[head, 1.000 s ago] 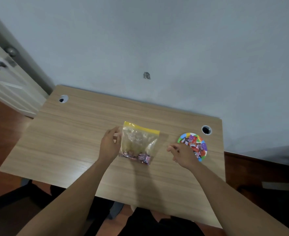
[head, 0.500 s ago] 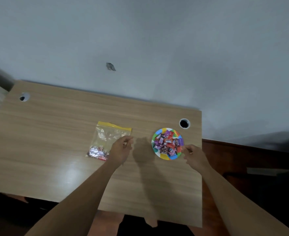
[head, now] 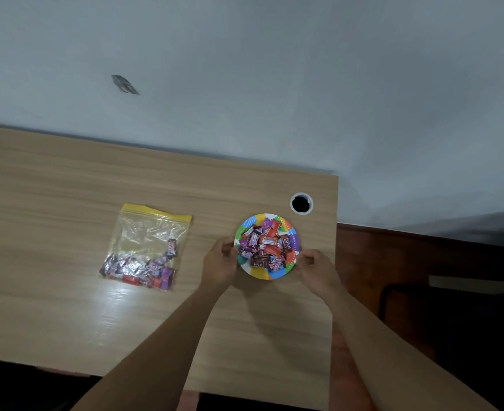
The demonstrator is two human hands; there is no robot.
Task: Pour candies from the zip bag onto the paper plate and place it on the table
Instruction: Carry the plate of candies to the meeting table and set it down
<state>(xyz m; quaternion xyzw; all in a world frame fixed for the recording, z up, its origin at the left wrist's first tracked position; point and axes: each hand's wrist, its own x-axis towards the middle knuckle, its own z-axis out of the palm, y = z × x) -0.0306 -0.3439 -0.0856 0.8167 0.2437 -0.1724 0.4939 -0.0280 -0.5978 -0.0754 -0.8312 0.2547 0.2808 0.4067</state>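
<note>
Letting go of the zip bag (head: 148,247) is the change: half a second ago my left hand was at its right edge, now the bag lies flat on the table (head: 52,197), left of centre, well apart from both hands. Its yellow zip strip is at the far end and a clump of wrapped candies sits in the near end, so not everything got poured.

My left hand (head: 219,262) has crossed over to the paper plate (head: 267,274), fingers curled onto its left rim. The plate sits near the table's right edge, just this side of the cable hole (head: 301,203), with candies (head: 264,246) heaped on it. My right hand (head: 316,269) is pinched at the right rim, where it already was half a second ago. Both hands look closed on the plate rim; whether the plate is lifted or resting I can't tell.

My read: pouring is finished or paused, and the step now is setting or shifting the plate.

Writing: one brown wrapper reads roughly "LUSH" or "LOSH", upside down, and another near the front edge looks the same. Too small to confirm. Nothing readable on the bag.
</note>
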